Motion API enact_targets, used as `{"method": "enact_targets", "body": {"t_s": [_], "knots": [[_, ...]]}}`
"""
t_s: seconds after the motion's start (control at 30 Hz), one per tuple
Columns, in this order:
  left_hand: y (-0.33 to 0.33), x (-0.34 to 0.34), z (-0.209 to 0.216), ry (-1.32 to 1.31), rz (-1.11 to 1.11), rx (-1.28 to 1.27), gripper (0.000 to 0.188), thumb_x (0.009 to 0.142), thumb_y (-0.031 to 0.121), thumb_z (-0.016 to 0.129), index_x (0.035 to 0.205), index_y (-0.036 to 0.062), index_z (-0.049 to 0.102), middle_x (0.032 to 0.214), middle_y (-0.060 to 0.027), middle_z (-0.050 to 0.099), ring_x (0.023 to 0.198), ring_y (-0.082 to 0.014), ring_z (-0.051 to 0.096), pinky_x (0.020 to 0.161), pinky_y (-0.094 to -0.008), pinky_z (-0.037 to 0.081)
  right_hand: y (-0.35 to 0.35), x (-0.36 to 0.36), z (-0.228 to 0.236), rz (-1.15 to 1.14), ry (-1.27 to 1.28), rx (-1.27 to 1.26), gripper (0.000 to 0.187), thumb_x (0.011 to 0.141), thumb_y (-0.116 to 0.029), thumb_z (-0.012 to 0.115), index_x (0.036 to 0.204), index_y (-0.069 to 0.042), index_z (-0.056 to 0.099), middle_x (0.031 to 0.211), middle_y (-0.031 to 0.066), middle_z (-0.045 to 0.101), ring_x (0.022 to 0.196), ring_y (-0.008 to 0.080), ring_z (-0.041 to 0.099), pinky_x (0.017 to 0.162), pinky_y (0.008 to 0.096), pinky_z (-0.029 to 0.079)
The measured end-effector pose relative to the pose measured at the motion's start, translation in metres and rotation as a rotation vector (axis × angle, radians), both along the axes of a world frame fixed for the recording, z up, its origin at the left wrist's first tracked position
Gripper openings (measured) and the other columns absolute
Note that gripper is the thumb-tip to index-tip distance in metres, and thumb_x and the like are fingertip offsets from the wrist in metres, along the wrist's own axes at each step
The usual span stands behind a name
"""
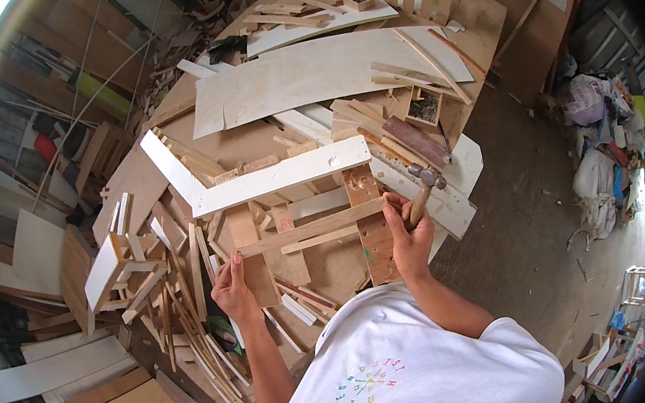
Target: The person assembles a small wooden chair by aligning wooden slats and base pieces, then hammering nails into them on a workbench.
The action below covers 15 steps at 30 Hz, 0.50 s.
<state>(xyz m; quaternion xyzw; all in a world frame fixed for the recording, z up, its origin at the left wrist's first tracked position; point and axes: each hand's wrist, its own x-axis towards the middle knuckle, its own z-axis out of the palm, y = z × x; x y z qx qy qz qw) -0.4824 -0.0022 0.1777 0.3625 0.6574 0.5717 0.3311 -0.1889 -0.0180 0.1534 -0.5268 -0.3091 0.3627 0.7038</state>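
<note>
A thin, light wooden strip (310, 228) spans between my two hands. My left hand (234, 290) is closed, pinching the strip's left end between thumb and fingers. At the strip's other end, my right hand (412, 235) is closed with thumb and fingertips on it. That same hand also grips a hammer (426, 177), its metal head pointing up and away from me. Just beyond the strip lies a long white board (287, 175), raised on wooden pieces. Beneath the strip's right part is a brown board (377, 247) with holes and stains.
A large pale panel (323, 76) covers the bench's far side. A small wooden box (423, 106) with dark small bits stands at right. Narrow offcuts (196, 350) pile up at left, near a white-topped wooden piece (103, 270). Bags (596, 184) lie along the right wall.
</note>
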Motion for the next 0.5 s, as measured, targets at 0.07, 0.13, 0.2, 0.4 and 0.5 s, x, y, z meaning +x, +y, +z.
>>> {"method": "enact_targets", "body": {"t_s": [0.07,0.13,0.2,0.4,0.5], "knots": [[-0.0004,-0.0047,-0.0034,-0.027,0.001,-0.015,0.031,0.094,0.022,0.08,0.112,-0.0031,0.078,0.098,-0.0016,0.069,0.086,-0.0094,0.059,0.082,-0.0252,0.047,0.0001,-0.0005,-0.0002,-0.005,0.016,0.01,0.029,0.098,-0.005,0.071,0.089,-0.007,0.044,0.118,0.0166,0.069,0.105,0.0151,0.063,0.094,0.0295,0.051],[-0.0004,-0.0046,-0.004,-0.062,0.003,-0.028,0.031,0.094,0.023,0.08,0.113,-0.0024,0.078,0.096,-0.0001,0.07,0.083,-0.0082,0.057,0.079,-0.0246,0.046,-0.0012,0.0016,-0.0034,0.013,0.023,0.003,0.028,0.098,-0.007,0.071,0.089,-0.007,0.044,0.117,0.0152,0.069,0.102,0.0134,0.062,0.091,0.0282,0.05],[0.0014,-0.002,-0.0009,-0.106,0.013,-0.032,0.031,0.094,0.023,0.08,0.113,-0.0016,0.079,0.093,0.0012,0.07,0.081,-0.0068,0.056,0.075,-0.0238,0.045,-0.0024,0.0033,-0.0032,0.03,0.023,-0.012,0.027,0.099,-0.007,0.07,0.089,-0.007,0.045,0.116,0.0144,0.068,0.101,0.0117,0.06,0.09,0.0272,0.049],[-0.002,-0.0026,-0.0047,-0.142,0.065,-0.009,0.032,0.092,0.025,0.082,0.109,-0.0012,0.079,0.089,0.0027,0.07,0.077,-0.0044,0.051,0.068,-0.0221,0.038,-0.0019,0.0044,0.0029,0.054,-0.022,-0.017,0.025,0.099,-0.009,0.07,0.089,-0.007,0.047,0.115,0.013,0.068,0.096,0.0089,0.057,0.086,0.0249,0.048],[-0.0026,-0.0011,-0.0021,-0.117,0.054,-0.017,0.031,0.092,0.025,0.083,0.108,-0.0013,0.079,0.09,0.0032,0.069,0.078,-0.0046,0.052,0.069,-0.0221,0.038,0.0,0.003,-0.001,0.033,-0.018,0.013,0.023,0.099,-0.01,0.07,0.092,-0.005,0.049,0.113,0.012,0.068,0.09,0.0078,0.055,0.08,0.0234,0.047]]}}
